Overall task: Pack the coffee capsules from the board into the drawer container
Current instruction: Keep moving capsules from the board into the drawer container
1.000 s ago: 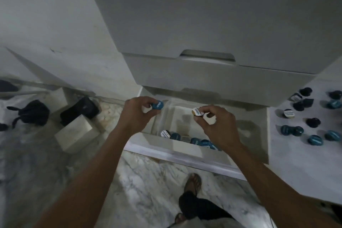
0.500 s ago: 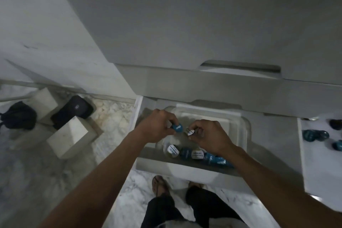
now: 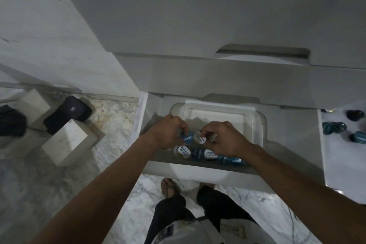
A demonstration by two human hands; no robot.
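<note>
**A:** Both hands are down inside the open drawer, over the clear plastic container. The left hand has its fingers curled round a blue capsule, pinching it at the rim with the printed lid facing up.

**B:** And the right hand is doing the same with a white-lidded capsule, fingertips pinched on it. The two capsules sit just beside each other, nearly touching, low over the container's near side.

**A:** Below them, a row of capsules lies along the near wall of the container: a white lid on the left, a dark blue one next, another white lid, then blue ones partly hidden under the right wrist.

**B:** The far half of the container shows only its bare bottom.

**A:** Off to the right, on the white board, a few blue capsules are in view at the edge of the picture, well apart from the drawer.

**B:** On the marble floor to the left are pale stone blocks with a black case between them. The person's sandalled foot shows below the drawer front.
</note>
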